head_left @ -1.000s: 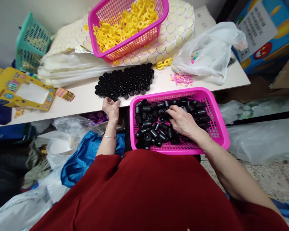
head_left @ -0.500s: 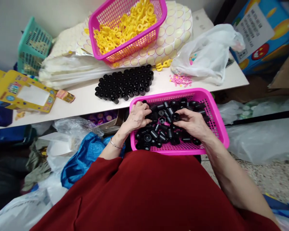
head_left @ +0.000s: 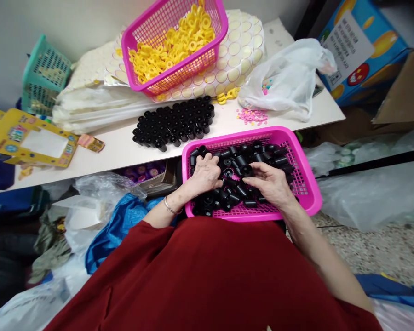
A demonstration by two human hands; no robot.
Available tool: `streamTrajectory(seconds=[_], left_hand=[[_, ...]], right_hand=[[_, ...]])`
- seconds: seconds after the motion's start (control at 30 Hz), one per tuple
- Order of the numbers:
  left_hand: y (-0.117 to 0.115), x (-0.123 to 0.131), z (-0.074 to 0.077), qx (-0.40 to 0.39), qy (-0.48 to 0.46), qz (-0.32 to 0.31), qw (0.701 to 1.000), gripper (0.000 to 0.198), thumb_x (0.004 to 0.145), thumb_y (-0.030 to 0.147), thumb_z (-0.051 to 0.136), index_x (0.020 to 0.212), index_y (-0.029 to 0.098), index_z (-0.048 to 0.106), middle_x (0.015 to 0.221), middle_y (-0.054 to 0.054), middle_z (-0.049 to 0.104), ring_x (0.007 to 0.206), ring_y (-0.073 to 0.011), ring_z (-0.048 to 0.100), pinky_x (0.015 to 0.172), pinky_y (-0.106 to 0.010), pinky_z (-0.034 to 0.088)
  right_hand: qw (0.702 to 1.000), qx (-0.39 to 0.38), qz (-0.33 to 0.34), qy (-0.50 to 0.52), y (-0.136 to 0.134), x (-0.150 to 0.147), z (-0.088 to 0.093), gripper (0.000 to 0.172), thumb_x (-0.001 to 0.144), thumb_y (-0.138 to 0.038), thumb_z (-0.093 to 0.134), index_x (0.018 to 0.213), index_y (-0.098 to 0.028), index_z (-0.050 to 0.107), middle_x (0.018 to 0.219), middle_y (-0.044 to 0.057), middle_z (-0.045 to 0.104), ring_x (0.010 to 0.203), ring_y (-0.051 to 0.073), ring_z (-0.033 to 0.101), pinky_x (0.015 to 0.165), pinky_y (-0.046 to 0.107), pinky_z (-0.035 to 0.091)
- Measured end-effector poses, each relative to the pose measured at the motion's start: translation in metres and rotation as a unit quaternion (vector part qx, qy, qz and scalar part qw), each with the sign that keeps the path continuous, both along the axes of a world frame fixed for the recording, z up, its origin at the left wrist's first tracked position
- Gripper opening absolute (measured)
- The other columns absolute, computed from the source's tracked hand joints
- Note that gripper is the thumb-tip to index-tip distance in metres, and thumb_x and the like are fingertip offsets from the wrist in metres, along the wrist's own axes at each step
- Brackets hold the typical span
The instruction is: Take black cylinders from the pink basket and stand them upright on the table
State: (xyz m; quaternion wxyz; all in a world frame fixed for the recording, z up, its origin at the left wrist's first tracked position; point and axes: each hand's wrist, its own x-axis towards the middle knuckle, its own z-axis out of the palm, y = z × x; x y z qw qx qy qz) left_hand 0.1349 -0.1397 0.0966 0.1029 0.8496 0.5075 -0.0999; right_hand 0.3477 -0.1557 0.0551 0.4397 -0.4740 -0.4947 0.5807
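Inside the pink basket [head_left: 303, 184] both my hands sit among black caps [head_left: 234, 188]. Right hand [head_left: 271, 184] pinches one cap [head_left: 246, 170] (fingertip grip); left hand [head_left: 205, 174] lies curled, its grip hidden.

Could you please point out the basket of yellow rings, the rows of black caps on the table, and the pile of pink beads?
basket of yellow rings [head_left: 179, 73], head view, front wall.
rows of black caps [head_left: 174, 122], head view, middle.
pink beads [head_left: 251, 116], head view, pile centre.
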Motion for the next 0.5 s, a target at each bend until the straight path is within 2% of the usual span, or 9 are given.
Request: streamTrajectory(seconds=[0.1,0.17,0.27,0.33,0.4,0.5], left_hand=[[-0.001,-0.005,-0.003,-0.010,-0.054,0.029,0.998,0.013,0.081,0.018,0.062,0.087,0.011,0.071,0.099,-0.014,0.065,0.101,-0.0294,0.054,0.085,-0.042,0.042],[0.000,-0.010,-0.006,-0.041,-0.159,0.060,0.985,0.018,0.079,0.016,0.058,0.090,0.012,0.071,0.092,-0.010,0.066,0.091,-0.0244,0.057,0.081,-0.038,0.044],[0.002,-0.017,-0.011,-0.126,-0.343,0.119,0.923,0.033,0.076,0.017,0.055,0.104,0.015,0.072,0.087,-0.004,0.067,0.080,-0.0182,0.058,0.073,-0.031,0.046],[0.004,-0.021,-0.012,-0.162,-0.394,0.140,0.894,0.042,0.073,0.017,0.054,0.111,0.016,0.071,0.089,-0.003,0.068,0.079,-0.0174,0.059,0.072,-0.030,0.047],[0.007,-0.023,-0.010,-0.162,-0.377,0.110,0.905,0.046,0.070,0.016,0.055,0.112,0.016,0.072,0.098,-0.004,0.070,0.088,-0.0200,0.061,0.081,-0.034,0.050],[0.011,-0.020,-0.001,-0.139,-0.289,0.014,0.947,0.051,0.067,0.014,0.059,0.116,0.017,0.072,0.120,-0.008,0.067,0.107,-0.0263,0.057,0.097,-0.042,0.047]], right_hand=[[0.999,0.029,-0.017,-0.022,-0.002,0.002,-0.003,0.035,0.064,-0.039,0.087,0.092,-0.023,0.073,0.084,0.000,0.069,0.072,0.016,0.063,0.071,0.035,0.057],[0.998,0.051,-0.019,-0.034,-0.004,0.002,-0.004,0.034,0.066,-0.039,0.086,0.093,-0.024,0.074,0.085,-0.001,0.067,0.072,0.016,0.061,0.071,0.035,0.056],[0.997,0.068,-0.018,-0.043,-0.006,0.002,-0.005,0.032,0.070,-0.040,0.083,0.096,-0.024,0.074,0.088,0.001,0.067,0.076,0.017,0.061,0.073,0.037,0.056],[0.996,0.072,-0.027,-0.046,-0.008,0.003,-0.006,0.032,0.072,-0.041,0.082,0.098,-0.025,0.073,0.091,0.002,0.068,0.078,0.018,0.062,0.074,0.038,0.056],[0.995,0.076,-0.036,-0.053,-0.009,0.004,-0.008,0.033,0.072,-0.042,0.081,0.099,-0.025,0.073,0.093,0.002,0.068,0.077,0.018,0.063,0.075,0.039,0.057],[0.992,0.086,-0.051,-0.074,-0.010,0.011,-0.011,0.033,0.073,-0.039,0.081,0.101,-0.025,0.072,0.094,0.002,0.068,0.078,0.018,0.064,0.078,0.040,0.058]])
